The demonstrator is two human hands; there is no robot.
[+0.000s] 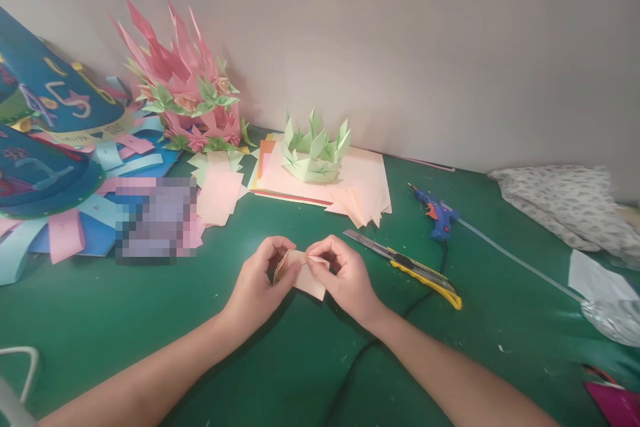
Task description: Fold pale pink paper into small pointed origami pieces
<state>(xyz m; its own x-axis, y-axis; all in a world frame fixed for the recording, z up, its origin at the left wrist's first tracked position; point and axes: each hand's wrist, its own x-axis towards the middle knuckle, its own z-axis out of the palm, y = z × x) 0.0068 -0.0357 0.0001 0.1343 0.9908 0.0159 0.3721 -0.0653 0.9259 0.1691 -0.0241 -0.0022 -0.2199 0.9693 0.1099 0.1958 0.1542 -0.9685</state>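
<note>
My left hand (260, 283) and my right hand (345, 277) meet over the green table (150, 320), both pinching one small folded piece of pale pink paper (306, 275). The left fingers grip its left edge; the right thumb and forefinger pinch its upper right part. A lower corner of the paper hangs below my right hand. Part of the paper is hidden by my fingers.
A yellow utility knife (425, 273) and metal ruler (370, 245) lie right of my hands, a blue glue gun (437, 213) with its cord behind them. Pink paper sheets (360, 180) carry a green folded crown (315, 147). A pink paper flower piece (185, 90), blue cones (45, 87) and paper strips fill the left.
</note>
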